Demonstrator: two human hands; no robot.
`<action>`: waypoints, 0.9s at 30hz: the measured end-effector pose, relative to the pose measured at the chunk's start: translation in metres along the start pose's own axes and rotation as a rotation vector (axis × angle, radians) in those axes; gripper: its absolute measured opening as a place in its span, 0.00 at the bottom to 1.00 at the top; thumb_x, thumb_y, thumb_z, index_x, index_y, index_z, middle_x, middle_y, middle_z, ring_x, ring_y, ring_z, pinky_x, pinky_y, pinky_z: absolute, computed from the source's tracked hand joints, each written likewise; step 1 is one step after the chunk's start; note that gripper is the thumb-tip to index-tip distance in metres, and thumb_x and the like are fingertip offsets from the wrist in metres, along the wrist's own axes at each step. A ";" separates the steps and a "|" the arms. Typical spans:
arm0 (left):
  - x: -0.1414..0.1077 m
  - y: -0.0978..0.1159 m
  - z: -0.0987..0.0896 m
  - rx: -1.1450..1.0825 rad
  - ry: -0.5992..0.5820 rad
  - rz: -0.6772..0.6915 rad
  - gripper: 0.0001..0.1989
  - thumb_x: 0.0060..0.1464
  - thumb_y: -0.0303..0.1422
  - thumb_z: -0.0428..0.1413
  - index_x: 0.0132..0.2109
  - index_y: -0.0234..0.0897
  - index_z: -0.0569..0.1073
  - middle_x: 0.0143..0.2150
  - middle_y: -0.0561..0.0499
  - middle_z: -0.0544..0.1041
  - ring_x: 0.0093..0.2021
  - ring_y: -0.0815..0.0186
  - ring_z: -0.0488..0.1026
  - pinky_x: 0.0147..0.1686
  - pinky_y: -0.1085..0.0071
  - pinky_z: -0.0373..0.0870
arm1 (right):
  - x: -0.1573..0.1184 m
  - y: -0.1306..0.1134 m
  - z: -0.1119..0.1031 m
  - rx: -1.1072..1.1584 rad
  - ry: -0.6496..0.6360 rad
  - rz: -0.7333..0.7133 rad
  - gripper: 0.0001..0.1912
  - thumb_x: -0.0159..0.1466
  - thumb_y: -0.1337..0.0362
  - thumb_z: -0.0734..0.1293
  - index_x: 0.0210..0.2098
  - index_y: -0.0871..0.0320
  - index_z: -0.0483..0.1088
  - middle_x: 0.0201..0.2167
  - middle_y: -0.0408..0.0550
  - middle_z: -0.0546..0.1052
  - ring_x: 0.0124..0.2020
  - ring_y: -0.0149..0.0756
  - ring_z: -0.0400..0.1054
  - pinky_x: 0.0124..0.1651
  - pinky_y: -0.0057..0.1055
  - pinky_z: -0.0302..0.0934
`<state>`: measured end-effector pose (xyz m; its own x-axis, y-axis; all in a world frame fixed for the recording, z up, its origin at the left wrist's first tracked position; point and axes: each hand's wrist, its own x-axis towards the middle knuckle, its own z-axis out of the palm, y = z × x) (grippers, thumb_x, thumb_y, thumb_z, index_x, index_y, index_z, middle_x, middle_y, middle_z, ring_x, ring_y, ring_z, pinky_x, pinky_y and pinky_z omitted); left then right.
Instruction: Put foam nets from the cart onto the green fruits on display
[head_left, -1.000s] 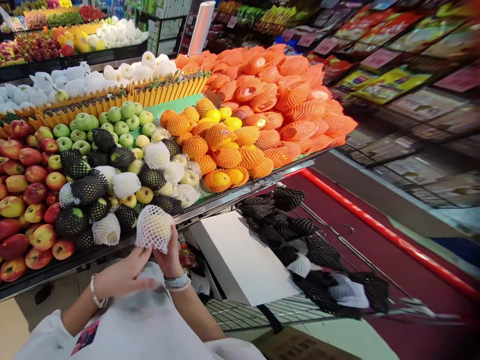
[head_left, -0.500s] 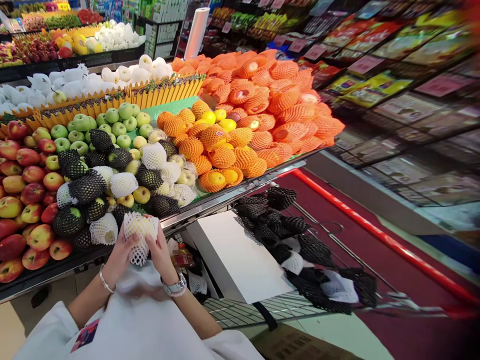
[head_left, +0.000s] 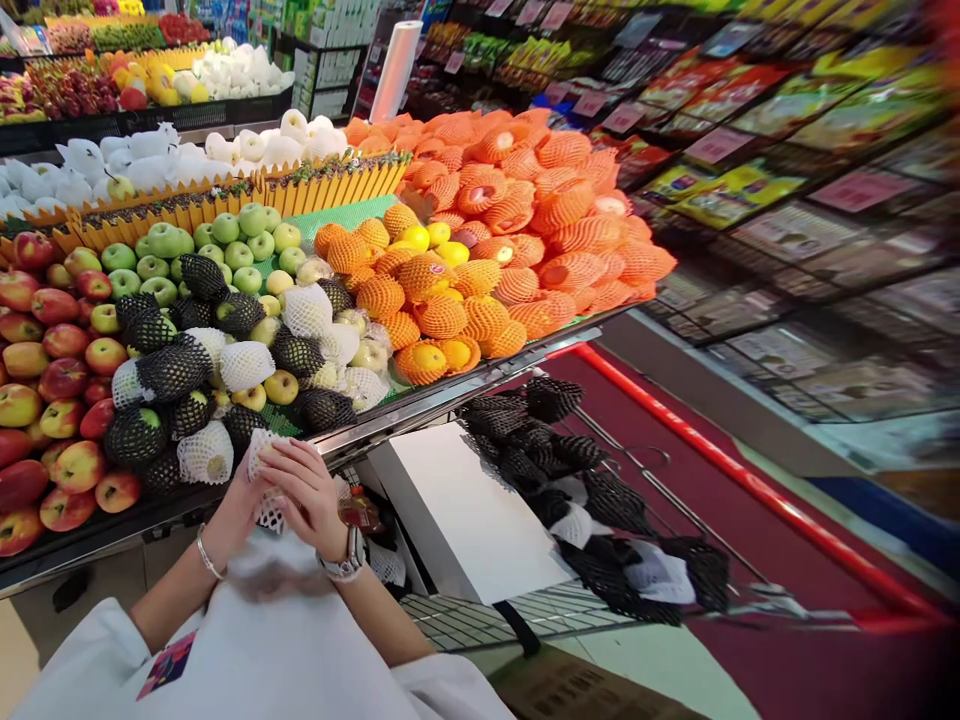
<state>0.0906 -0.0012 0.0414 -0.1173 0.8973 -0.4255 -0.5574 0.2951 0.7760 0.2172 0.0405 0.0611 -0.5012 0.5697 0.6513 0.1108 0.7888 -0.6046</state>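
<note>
A fruit in a white foam net [head_left: 260, 450] is held between my two hands, close to my chest at the front edge of the fruit stand. My left hand [head_left: 241, 508] is wrapped round its left side. Over its top and right side lie the fingers of my right hand [head_left: 306, 492], hiding much of it. The net's lower end hangs out below my hands. Just beyond are a white-netted fruit [head_left: 206, 453], black-netted fruits [head_left: 136, 438] and red apples [head_left: 80, 470].
Orange-netted fruits [head_left: 439, 312] fill the stand's right part. A white box [head_left: 476, 510] and a heap of black foam nets [head_left: 619, 500] lie on a cart with a red rail [head_left: 750, 480] at the right. Shelves of packets stand beyond.
My right hand has moved over the top of the netted fruit, covering more of it. The view has shifted slightly.
</note>
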 end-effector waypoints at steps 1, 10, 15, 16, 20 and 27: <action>-0.001 0.001 -0.003 -0.002 -0.032 -0.024 0.27 0.47 0.36 0.62 0.55 0.40 0.70 0.56 0.43 0.76 0.60 0.49 0.69 0.59 0.53 0.66 | 0.003 0.003 -0.003 0.005 -0.037 0.001 0.19 0.72 0.58 0.53 0.56 0.52 0.68 0.50 0.50 0.79 0.58 0.40 0.68 0.62 0.47 0.59; -0.003 0.032 -0.030 0.128 -0.444 -0.451 0.29 0.46 0.46 0.65 0.52 0.38 0.72 0.47 0.44 0.81 0.50 0.48 0.76 0.50 0.53 0.70 | 0.016 0.008 -0.047 -0.229 -0.677 -0.265 0.48 0.57 0.40 0.68 0.68 0.58 0.53 0.69 0.62 0.55 0.72 0.56 0.38 0.70 0.59 0.39; 0.003 0.044 -0.029 0.260 -0.582 -0.505 0.35 0.40 0.43 0.69 0.55 0.35 0.72 0.46 0.44 0.80 0.48 0.49 0.76 0.48 0.55 0.70 | 0.022 0.014 -0.037 -0.254 -0.756 -0.317 0.32 0.63 0.58 0.68 0.65 0.52 0.58 0.56 0.58 0.71 0.63 0.49 0.60 0.67 0.54 0.51; 0.006 0.045 -0.029 0.268 -0.595 -0.500 0.40 0.36 0.42 0.71 0.57 0.36 0.70 0.47 0.44 0.79 0.48 0.50 0.76 0.48 0.56 0.70 | 0.023 0.017 -0.035 -0.235 -0.743 -0.292 0.32 0.65 0.59 0.67 0.65 0.55 0.57 0.53 0.59 0.72 0.59 0.47 0.65 0.64 0.51 0.56; 0.018 0.054 -0.030 0.328 -0.593 -0.442 0.61 0.25 0.35 0.75 0.67 0.44 0.56 0.59 0.42 0.71 0.55 0.50 0.71 0.54 0.54 0.66 | 0.024 0.027 -0.030 -0.154 -0.671 -0.115 0.44 0.60 0.55 0.71 0.66 0.68 0.50 0.52 0.68 0.71 0.51 0.47 0.70 0.51 0.43 0.69; 0.021 0.088 -0.009 0.771 -0.587 -0.054 0.73 0.33 0.33 0.72 0.71 0.44 0.25 0.68 0.33 0.57 0.64 0.48 0.63 0.62 0.49 0.57 | 0.027 0.035 -0.033 -0.290 -0.465 -0.055 0.33 0.61 0.58 0.70 0.61 0.62 0.57 0.48 0.62 0.71 0.54 0.50 0.67 0.63 0.61 0.56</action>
<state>0.0316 0.0405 0.0965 0.4377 0.8355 -0.3321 0.1666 0.2877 0.9431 0.2357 0.0910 0.0727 -0.8318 0.4155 0.3679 0.2728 0.8834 -0.3810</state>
